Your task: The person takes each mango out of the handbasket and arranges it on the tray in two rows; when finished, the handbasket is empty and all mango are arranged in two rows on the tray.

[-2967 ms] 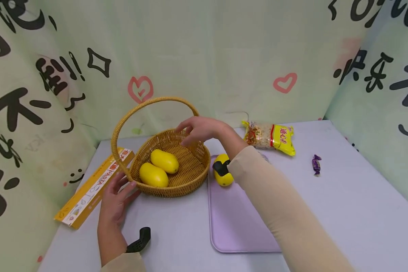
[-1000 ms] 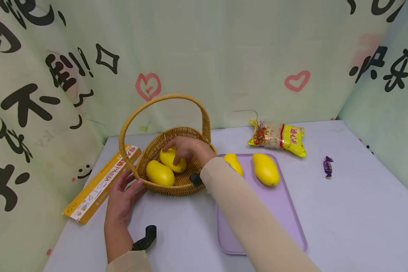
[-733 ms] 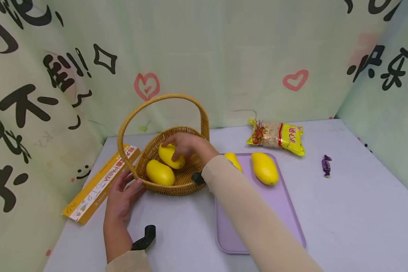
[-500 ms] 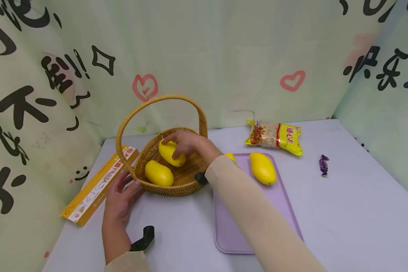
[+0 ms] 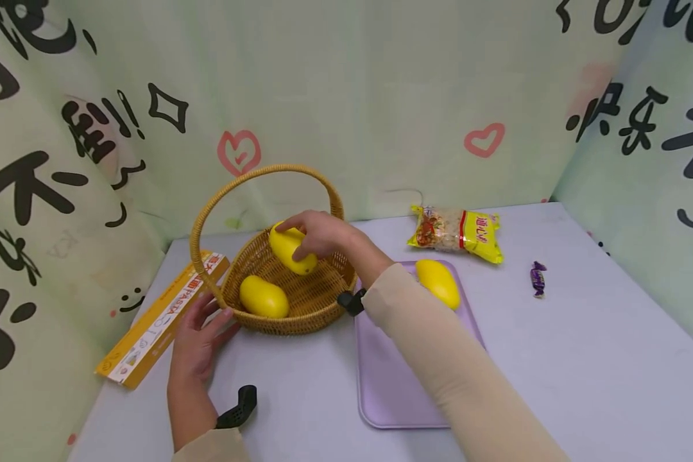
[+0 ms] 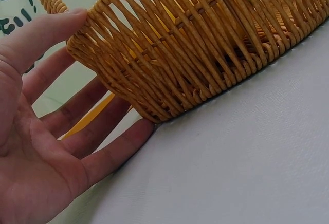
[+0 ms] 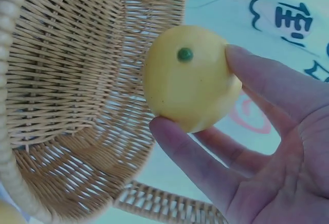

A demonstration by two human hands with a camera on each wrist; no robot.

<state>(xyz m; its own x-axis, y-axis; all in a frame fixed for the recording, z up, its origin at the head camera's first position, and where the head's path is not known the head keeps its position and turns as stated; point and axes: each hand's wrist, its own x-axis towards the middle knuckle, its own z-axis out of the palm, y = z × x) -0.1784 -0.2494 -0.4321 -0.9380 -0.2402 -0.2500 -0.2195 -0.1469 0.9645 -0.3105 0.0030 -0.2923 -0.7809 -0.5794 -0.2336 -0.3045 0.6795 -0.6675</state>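
Observation:
A wicker basket (image 5: 237, 314) with a tall arched handle stands left of the middle of the table. My right hand (image 5: 321, 235) pinches a yellow mango (image 5: 289, 247) over the basket's back part; in the right wrist view thumb and fingers hold this mango (image 7: 187, 80) around its sides, green stem spot showing. Another mango (image 5: 264, 296) lies in the basket. My left hand (image 5: 196, 340) rests against the basket's left end. In the left wrist view, that hand (image 6: 46, 157) has its thumb on the rim and its extended fingers spread along the wall.
A purple tray (image 5: 401, 391) lies right of the basket, bearing a mango (image 5: 439, 282); my right sleeve covers part of it. A pasta box (image 5: 162, 321) lies at the left. Farther back are a yellow snack bag (image 5: 456, 234) and a purple-wrapped candy (image 5: 537, 280).
My right hand was bare over the basket, then reached down to the rear mango, took hold of it and raised it toward the back. My left hand stays at the basket.

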